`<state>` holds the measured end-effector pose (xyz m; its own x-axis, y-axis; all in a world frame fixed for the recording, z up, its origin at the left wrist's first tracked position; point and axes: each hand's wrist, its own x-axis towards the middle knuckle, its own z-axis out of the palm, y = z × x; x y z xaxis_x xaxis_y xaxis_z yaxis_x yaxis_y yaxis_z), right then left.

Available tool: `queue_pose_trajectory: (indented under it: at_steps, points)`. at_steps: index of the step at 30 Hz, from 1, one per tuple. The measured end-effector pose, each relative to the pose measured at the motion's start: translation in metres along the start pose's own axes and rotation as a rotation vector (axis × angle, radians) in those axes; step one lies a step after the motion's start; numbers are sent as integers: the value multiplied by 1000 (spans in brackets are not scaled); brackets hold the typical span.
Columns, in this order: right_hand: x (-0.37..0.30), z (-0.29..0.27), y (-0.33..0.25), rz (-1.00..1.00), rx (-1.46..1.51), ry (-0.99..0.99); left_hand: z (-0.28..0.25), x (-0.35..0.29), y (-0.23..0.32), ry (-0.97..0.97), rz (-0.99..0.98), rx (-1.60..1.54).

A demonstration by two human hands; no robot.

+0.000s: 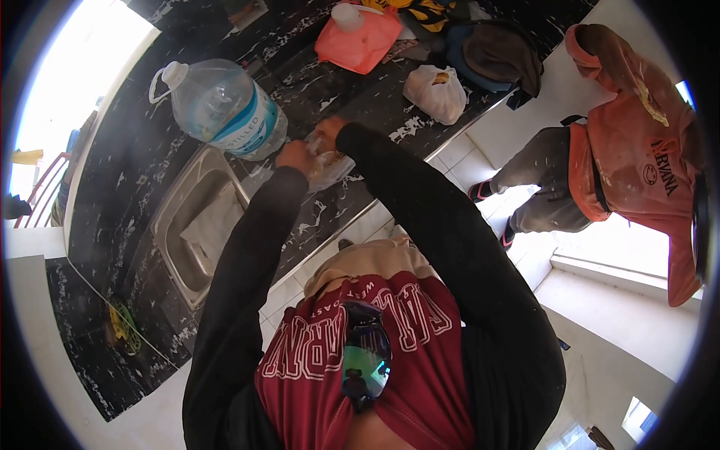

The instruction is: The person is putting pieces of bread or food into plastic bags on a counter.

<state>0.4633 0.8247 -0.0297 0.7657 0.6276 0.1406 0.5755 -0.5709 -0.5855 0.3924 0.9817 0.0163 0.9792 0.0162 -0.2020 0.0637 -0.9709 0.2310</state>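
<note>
Both my hands are at a transparent plastic bag (324, 177) on the black, white-veined counter (315, 225), and something brownish shows inside it. My left hand (295, 156) is closed at the bag's left side, near the base of the big water bottle. My right hand (331, 130) pinches the bag's far side, with the fingertips partly hidden. Left of my hands stands the large clear water bottle (225, 105) with a white cap, a handle and a blue label. A white knotted plastic bag (436, 94) lies to the right, apart from my hands.
A metal sink (166, 229) with a pale sheet inside is at the left. Toward the back are a coral-red jug-like container (358, 37) and a dark bag (499, 52). Another person (630, 142) in orange stands at the right. Green-yellow netting (124, 328) lies at the left.
</note>
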Motion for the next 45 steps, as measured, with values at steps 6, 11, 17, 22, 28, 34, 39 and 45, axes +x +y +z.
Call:
queue_pose_trajectory:
  at_steps: [6, 11, 17, 22, 28, 34, 39, 45]
  points:
    - [-7, -9, 0, 184, 5, -46, -12, 2, -6, 4, 230, -308]
    - [-3, -15, -8, 203, 7, -96, -12, 4, -7, -131, 225, -325]
    - [2, -9, -4, 138, 117, 28, 5, 15, -17, -26, 250, -140]
    - [-7, -27, 8, 143, 210, 50, 2, 8, -30, 59, 168, -320]
    - [-35, -26, 37, 407, 324, 365, -8, -4, -58, 60, 230, -632]
    - [-42, 17, 59, 351, -46, 537, 19, 2, -79, -13, 47, -705]
    - [-38, -5, 62, 773, 342, 47, 22, -9, -83, 65, 103, -1296]
    - [-31, -50, 76, 915, 527, 121, -2, -26, -71, 116, 92, -1599]
